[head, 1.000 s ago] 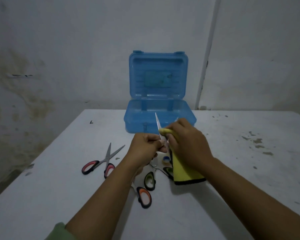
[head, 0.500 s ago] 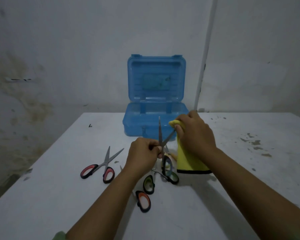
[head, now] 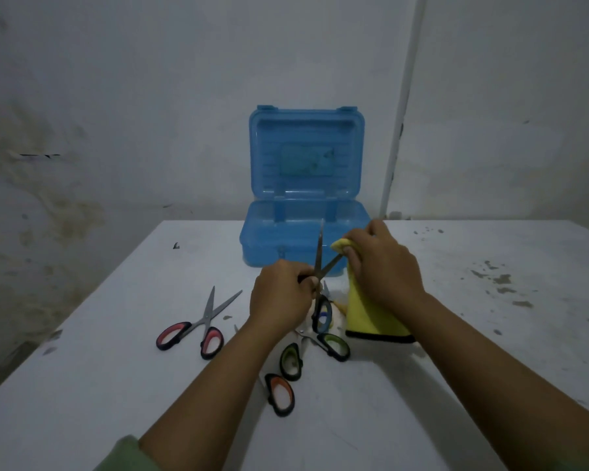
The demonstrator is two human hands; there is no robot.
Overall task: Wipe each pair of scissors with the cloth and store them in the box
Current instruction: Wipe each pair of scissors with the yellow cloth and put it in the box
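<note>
Gripping the opened scissors (head: pixel 320 263) near the pivot, the left hand (head: pixel 281 297) steadies them so the right hand (head: pixel 383 266) can pinch the yellow cloth (head: pixel 371 317) along one blade.

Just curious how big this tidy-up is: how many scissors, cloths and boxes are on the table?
Scissors: 4, namely red-handled pair, green-handled pair, orange-handled pair, held pair in left hand
Cloth: 1, yellow cloth in right hand
Box: 1, blue box, open
Total: 6
</note>
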